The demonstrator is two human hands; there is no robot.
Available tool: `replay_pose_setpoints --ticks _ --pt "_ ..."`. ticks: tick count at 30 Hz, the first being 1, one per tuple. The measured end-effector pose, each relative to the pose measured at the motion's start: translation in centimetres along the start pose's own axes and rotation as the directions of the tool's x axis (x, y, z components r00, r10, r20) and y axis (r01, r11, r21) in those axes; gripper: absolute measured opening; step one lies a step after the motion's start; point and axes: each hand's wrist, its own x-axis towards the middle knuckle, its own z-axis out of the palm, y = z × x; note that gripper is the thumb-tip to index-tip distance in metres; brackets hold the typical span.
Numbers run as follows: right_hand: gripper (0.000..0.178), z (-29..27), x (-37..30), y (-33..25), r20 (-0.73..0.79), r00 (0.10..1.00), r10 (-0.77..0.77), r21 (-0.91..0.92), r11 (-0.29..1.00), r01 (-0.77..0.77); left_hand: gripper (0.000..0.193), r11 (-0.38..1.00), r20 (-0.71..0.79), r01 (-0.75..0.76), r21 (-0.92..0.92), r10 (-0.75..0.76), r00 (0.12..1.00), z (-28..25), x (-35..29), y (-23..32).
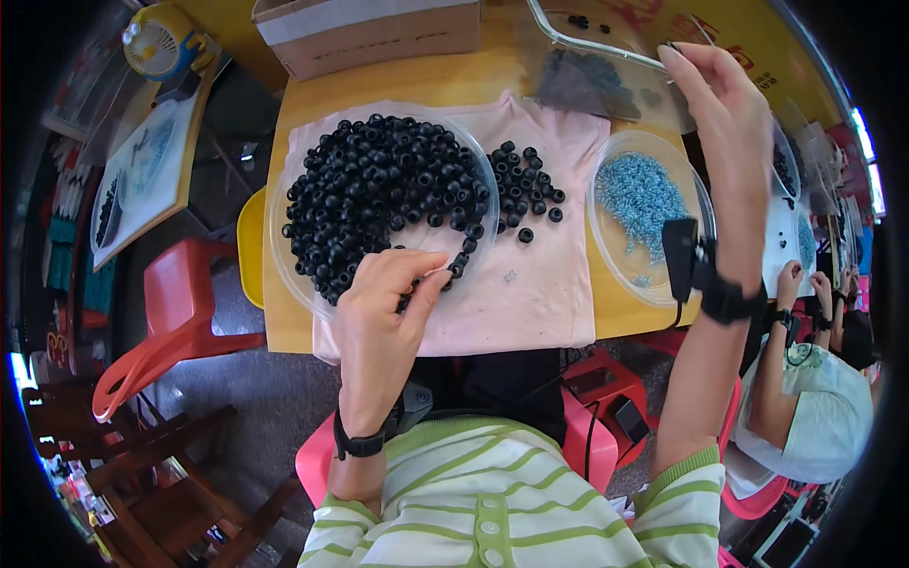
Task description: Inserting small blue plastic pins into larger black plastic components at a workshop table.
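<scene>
My left hand pinches with thumb and forefinger at the near right rim of a clear round tray. A short string of black beads runs from those fingertips into the tray; the thread itself is too fine to make out. Many loose black beads are heaped in the tray. My right hand is raised at the upper right, beside a clear plastic box. Its thumb and fingertips are pressed together on something small and dark that I cannot make out.
Loose black beads lie on a pink cloth over the wooden table. Right of it stands a round tray of small blue beads. A cardboard box is at the back. Another person sits at the right.
</scene>
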Motion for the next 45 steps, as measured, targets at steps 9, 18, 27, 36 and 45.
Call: replay_pose_setpoints --ticks 9,18,27,36,45 --pt "0.040 2.3 2.9 4.4 0.059 0.998 0.000 -0.272 0.962 0.016 0.023 0.964 0.097 -0.106 0.243 0.084 0.992 1.6 1.0 -0.9" --pt "0.014 1.6 -13.7 -0.6 0.483 0.850 -0.212 0.162 0.975 0.151 0.021 0.992 0.059 -0.052 0.111 0.046 0.997 1.3 0.8 -1.3" --pt "0.022 5.2 -18.0 1.1 0.485 0.754 -0.444 0.128 0.889 0.440 0.025 0.609 0.167 0.263 -0.748 -0.210 0.963 0.7 -4.1 0.3" --pt "0.017 6.1 -18.3 2.6 0.406 0.824 -0.395 0.208 0.918 0.338 0.022 0.216 0.300 0.317 -0.924 -0.108 0.948 2.0 -7.0 0.5" --pt "0.013 0.0 -18.2 -0.9 0.814 0.579 -0.050 0.546 0.404 -0.734 0.026 0.348 0.322 0.363 -0.864 -0.172 0.931 3.1 -7.2 0.3"
